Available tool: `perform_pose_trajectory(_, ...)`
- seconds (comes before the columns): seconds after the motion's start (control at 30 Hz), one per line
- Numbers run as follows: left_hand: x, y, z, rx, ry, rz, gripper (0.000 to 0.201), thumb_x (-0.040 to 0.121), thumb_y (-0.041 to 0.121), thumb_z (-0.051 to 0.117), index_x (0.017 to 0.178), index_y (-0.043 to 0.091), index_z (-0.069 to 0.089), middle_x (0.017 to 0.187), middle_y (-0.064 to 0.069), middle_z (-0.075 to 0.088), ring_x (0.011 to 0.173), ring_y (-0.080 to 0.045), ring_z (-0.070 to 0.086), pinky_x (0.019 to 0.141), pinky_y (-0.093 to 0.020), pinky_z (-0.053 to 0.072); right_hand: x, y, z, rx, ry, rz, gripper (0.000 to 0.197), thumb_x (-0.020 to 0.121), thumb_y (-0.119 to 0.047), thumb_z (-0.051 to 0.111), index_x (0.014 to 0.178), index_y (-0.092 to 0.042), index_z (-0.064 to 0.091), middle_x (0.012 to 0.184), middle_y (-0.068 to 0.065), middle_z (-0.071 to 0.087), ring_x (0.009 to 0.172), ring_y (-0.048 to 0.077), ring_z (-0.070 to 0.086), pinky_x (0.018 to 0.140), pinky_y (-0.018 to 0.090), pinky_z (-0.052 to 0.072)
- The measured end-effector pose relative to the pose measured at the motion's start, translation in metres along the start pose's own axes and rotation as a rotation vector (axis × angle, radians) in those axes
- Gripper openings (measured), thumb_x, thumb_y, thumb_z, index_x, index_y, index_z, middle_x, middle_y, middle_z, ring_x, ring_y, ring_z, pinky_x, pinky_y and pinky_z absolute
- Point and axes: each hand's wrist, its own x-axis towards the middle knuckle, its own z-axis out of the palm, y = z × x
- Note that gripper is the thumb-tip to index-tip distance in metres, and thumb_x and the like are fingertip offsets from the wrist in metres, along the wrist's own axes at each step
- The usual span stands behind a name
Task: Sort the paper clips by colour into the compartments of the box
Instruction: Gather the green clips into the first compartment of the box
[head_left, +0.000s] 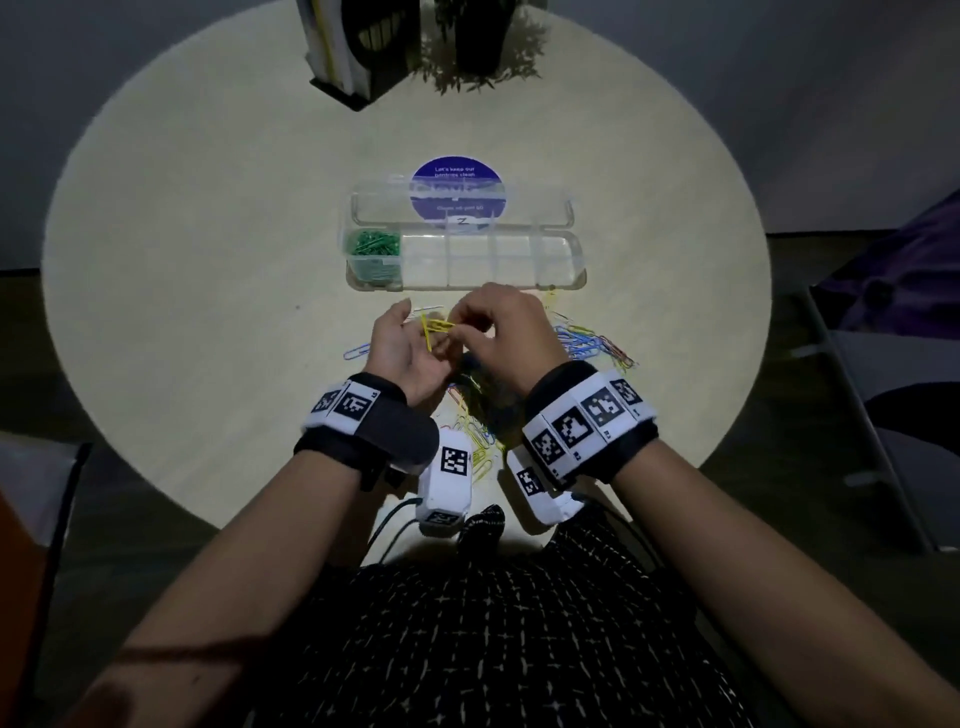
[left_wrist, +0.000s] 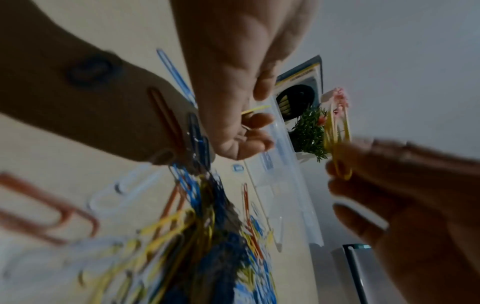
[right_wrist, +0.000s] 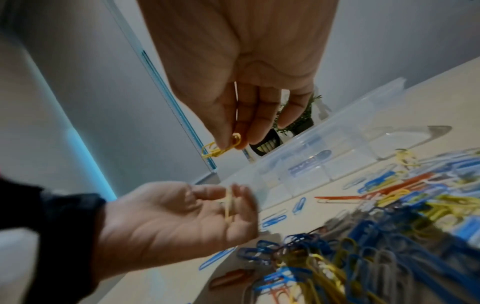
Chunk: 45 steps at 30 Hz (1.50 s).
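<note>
The clear compartment box (head_left: 569, 262) lies open beyond my hands, its leftmost compartment full of green paper clips (head_left: 375, 250); the other compartments look empty. My left hand (head_left: 415, 335) is palm up, its fingers holding a few yellow paper clips (left_wrist: 337, 139). Just above it, my right hand (head_left: 462, 322) pinches more yellow clips (right_wrist: 223, 148) between thumb and fingers. Both hands hover over the mixed pile of loose clips (head_left: 592, 340), which are blue, yellow, orange and white and spread to the right and under the wrists.
The box lid (head_left: 358, 208) lies flat behind the box over a round blue sticker (head_left: 457, 179). A black file holder (head_left: 343, 57) and a potted plant (head_left: 478, 47) stand at the table's far edge. A chair (head_left: 883, 426) is at the right.
</note>
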Motion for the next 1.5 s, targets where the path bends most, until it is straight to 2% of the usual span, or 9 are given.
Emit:
perform_pose_trajectory(0.07, 0.001, -0.008, 0.005, -0.101, -0.054, -0.074, 0.053, 0.100, 0.041, 0.028, 0.086, -0.002, 0.055, 0.075, -0.014, 0.060, 0.069, -0.020, 0.057, 0.076, -0.026, 0.047, 0.000, 0.002, 0.003, -0.045, -0.027, -0.008, 0.013, 0.083, -0.016, 0.064, 0.092, -0.008, 0.070, 0.096, 0.011, 0.065, 0.098, 0.027, 0.055, 0.091, 0.041, 0.042)
perform_pose_trajectory(0.23, 0.006, -0.011, 0.005, 0.086, 0.004, -0.214, 0.068, 0.101, 0.033, 0.021, 0.040, 0.011, 0.043, 0.030, 0.003, 0.033, 0.022, -0.008, 0.032, 0.029, -0.009, 0.021, 0.015, 0.038, -0.011, -0.004, 0.163, 0.277, 0.014, 0.084, -0.009, 0.058, 0.086, -0.003, 0.071, 0.094, 0.016, 0.070, 0.094, 0.031, 0.062, 0.084, 0.032, 0.045)
perform_pose_trajectory(0.43, 0.001, -0.004, -0.005, 0.054, 0.029, -0.229, 0.081, 0.098, 0.054, 0.029, 0.028, 0.015, 0.036, 0.027, 0.004, 0.023, 0.019, -0.008, 0.022, 0.027, -0.011, 0.019, 0.041, 0.079, -0.024, -0.131, 0.100, 0.654, 0.025, 0.087, -0.021, 0.055, 0.091, 0.002, 0.065, 0.098, 0.024, 0.065, 0.100, 0.036, 0.061, 0.071, 0.031, 0.042)
perform_pose_trajectory(0.6, -0.005, 0.000, -0.003, 0.043, -0.013, -0.210, 0.077, 0.091, 0.064, 0.029, 0.034, 0.013, 0.037, 0.030, 0.002, 0.024, 0.021, -0.011, 0.021, 0.054, -0.026, 0.058, 0.048, 0.084, -0.012, -0.212, 0.024, 0.646, 0.021, 0.084, -0.016, 0.057, 0.096, 0.001, 0.065, 0.103, 0.021, 0.066, 0.096, 0.035, 0.061, 0.076, 0.032, 0.046)
perform_pose_trajectory(0.77, -0.006, -0.002, -0.001, 0.073, -0.084, -0.234, 0.078, 0.090, 0.065, 0.024, 0.033, 0.014, 0.039, 0.030, 0.002, 0.024, 0.022, -0.010, 0.022, 0.060, -0.030, 0.059, 0.040, 0.086, -0.015, -0.206, 0.069, 0.575, 0.017, 0.087, -0.008, 0.048, 0.092, -0.003, 0.063, 0.104, 0.018, 0.065, 0.103, 0.035, 0.057, 0.087, 0.035, 0.044)
perform_pose_trajectory(0.87, -0.006, -0.006, 0.000, 0.081, -0.075, -0.236, 0.080, 0.091, 0.065, 0.022, 0.031, 0.014, 0.039, 0.029, 0.002, 0.024, 0.021, -0.010, 0.022, 0.059, -0.031, 0.059, 0.032, 0.082, -0.019, -0.126, 0.074, 0.462, 0.016, 0.082, -0.003, 0.051, 0.069, -0.013, 0.054, 0.089, 0.013, 0.065, 0.093, 0.027, 0.057, 0.071, 0.025, 0.034)
perform_pose_trajectory(1.03, -0.003, -0.013, 0.002, 0.011, 0.029, -0.170, 0.072, 0.092, 0.064, 0.021, 0.041, 0.016, 0.038, 0.031, 0.003, 0.029, 0.024, -0.011, 0.029, 0.067, -0.029, 0.051, 0.009, 0.037, -0.022, 0.222, 0.054, 0.228, 0.007, 0.079, 0.002, 0.063, 0.085, 0.002, 0.067, 0.061, -0.008, 0.052, 0.057, 0.003, 0.047, 0.054, 0.005, 0.037)
perform_pose_trajectory(1.23, -0.011, -0.015, 0.011, -0.170, 0.006, -0.177, 0.062, 0.104, 0.041, 0.016, 0.078, -0.001, 0.053, 0.053, -0.015, 0.066, 0.050, -0.023, 0.065, 0.040, -0.023, 0.053, -0.010, 0.002, 0.001, 0.196, -0.115, 0.058, 0.010, 0.078, -0.001, 0.066, 0.087, -0.001, 0.070, 0.073, 0.003, 0.062, 0.067, 0.011, 0.052, 0.066, 0.013, 0.041)
perform_pose_trajectory(1.5, -0.008, -0.010, 0.001, -0.148, 0.057, -0.177, 0.038, 0.101, 0.017, 0.033, 0.065, 0.008, 0.041, 0.041, -0.002, 0.046, 0.023, -0.009, 0.037, 0.025, -0.012, 0.029, -0.006, 0.054, -0.020, 0.129, 0.107, 0.293, 0.010, 0.082, -0.003, 0.060, 0.085, -0.004, 0.069, 0.075, 0.001, 0.062, 0.069, 0.000, 0.055, 0.068, 0.010, 0.039)
